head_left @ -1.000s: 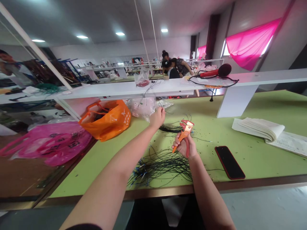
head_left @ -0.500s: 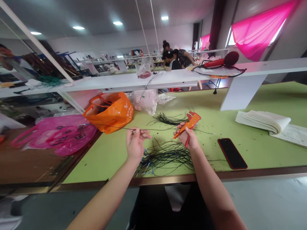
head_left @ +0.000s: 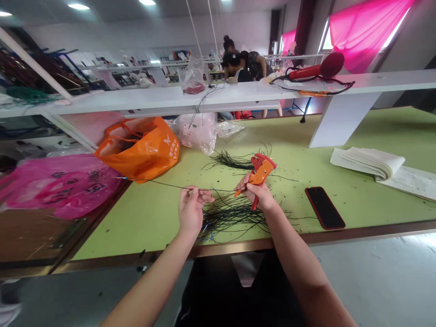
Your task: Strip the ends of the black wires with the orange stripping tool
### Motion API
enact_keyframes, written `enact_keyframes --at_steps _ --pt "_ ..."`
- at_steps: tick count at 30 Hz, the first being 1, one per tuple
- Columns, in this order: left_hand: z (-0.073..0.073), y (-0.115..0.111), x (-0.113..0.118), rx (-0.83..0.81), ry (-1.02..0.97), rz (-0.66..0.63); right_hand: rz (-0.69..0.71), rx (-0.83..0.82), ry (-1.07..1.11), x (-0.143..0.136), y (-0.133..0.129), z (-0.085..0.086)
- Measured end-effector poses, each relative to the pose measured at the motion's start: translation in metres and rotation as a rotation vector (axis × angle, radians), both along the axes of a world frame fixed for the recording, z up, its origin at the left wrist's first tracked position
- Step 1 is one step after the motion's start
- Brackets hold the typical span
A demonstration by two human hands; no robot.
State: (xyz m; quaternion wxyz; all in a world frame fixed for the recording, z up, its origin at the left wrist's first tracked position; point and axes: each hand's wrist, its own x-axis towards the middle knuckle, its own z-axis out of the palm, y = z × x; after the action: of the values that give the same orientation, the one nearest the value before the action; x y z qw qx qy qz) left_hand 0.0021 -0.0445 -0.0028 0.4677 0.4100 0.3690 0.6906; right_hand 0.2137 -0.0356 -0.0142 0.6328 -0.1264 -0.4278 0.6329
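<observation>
My left hand (head_left: pixel 192 210) pinches a thin black wire (head_left: pixel 166 184) between thumb and fingers. One end of that wire reaches out to the left and carries a blue tip; the other runs across to my right hand (head_left: pixel 257 193). Closed in my right hand is an orange and red wire stripper (head_left: pixel 262 171), its jaws pointing up and away from me. Below both hands lies a loose bundle of black wires (head_left: pixel 238 215), with blue tips at its left end. Behind the stripper is a second bundle of black wires (head_left: pixel 230 160).
An orange bag (head_left: pixel 146 152) and a pink plastic bag (head_left: pixel 75 181) stand at the left. Right of my hands are a phone (head_left: pixel 325 207) and a paper pad (head_left: pixel 369 161). A white shelf (head_left: pixel 150 102) crosses behind, bearing a red hair dryer (head_left: pixel 313 71). People bend over farther back.
My right hand and the wire stripper have come slightly left, nearer my left hand. The view has shifted a little. Both hands keep their hold.
</observation>
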Motion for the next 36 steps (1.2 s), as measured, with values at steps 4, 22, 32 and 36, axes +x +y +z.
enact_keyframes --at_steps 4,22,32,36 --pt "-0.011 -0.004 0.001 -0.036 -0.039 0.027 0.015 0.005 -0.014 -0.002 -0.003 0.004" --pt "-0.004 -0.003 0.074 0.161 0.244 -0.138 -0.067 -0.014 -0.1 0.003 -0.006 0.007" --pt "0.018 0.05 0.067 0.084 -0.13 -0.114 0.51 -0.126 -0.063 0.016 -0.003 -0.01" --pt "0.011 0.044 0.061 0.076 -0.133 -0.08 0.592 -0.15 -0.079 0.01 -0.005 -0.018"
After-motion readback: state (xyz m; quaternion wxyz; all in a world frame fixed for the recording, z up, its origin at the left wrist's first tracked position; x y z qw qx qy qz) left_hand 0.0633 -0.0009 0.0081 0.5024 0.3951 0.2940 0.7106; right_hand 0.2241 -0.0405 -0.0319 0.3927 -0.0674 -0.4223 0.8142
